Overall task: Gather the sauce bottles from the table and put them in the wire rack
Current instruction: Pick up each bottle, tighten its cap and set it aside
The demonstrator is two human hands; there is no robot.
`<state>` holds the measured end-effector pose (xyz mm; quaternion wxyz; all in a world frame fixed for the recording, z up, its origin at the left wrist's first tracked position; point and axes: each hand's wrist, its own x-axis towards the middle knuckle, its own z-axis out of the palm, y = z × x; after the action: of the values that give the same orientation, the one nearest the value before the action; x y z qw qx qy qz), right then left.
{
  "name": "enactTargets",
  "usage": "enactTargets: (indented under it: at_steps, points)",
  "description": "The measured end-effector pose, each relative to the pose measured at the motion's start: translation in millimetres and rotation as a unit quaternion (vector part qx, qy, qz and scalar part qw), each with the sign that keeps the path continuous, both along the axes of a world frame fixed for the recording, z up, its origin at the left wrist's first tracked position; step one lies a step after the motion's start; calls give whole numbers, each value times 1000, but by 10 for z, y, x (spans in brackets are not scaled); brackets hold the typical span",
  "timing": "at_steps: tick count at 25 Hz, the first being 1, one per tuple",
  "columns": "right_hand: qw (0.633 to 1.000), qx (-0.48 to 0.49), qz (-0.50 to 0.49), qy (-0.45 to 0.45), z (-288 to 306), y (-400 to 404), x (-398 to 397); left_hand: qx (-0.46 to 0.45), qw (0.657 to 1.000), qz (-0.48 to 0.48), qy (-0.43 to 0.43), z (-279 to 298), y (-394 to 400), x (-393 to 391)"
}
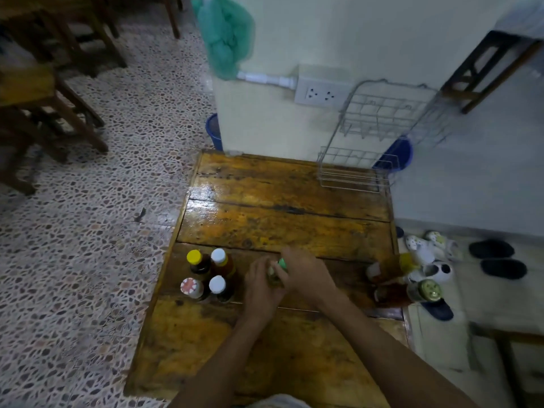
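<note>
Sauce bottles, four capped glass ones (207,275), stood clustered on the worn wooden table (288,207), well short of the empty two-tier wire rack (371,142) at its far corner. Both hands, left (260,282) and right (306,272), were closed around a green-capped bottle (279,270). Blurred bottles (397,278) waited rightward. Nothing was racked yet.

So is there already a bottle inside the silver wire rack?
No, both tiers of the silver wire rack on the wall look empty, while the four capped sauce bottles stand on the wooden table.
</note>
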<state>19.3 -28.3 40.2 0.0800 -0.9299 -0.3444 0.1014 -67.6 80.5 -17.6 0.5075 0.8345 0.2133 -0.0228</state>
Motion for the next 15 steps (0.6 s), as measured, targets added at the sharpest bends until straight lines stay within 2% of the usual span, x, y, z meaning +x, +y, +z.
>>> enactTargets:
  at_steps: [2,6,10,15]
  points:
    - [999,44,-4,-17,100,-200,-78,-2,998,-55,-35,53,-24,71]
    - [989,32,-7,-144,344,-554,-86,-119,977,-175,-30,283,-92,199]
    - [986,47,-58,-149,389,-688,-96,-29,974,-226,-9,343,-197,253]
    - [988,40,-140,-43,228,-740,-327,58,974,-216,43,255,-310,12]
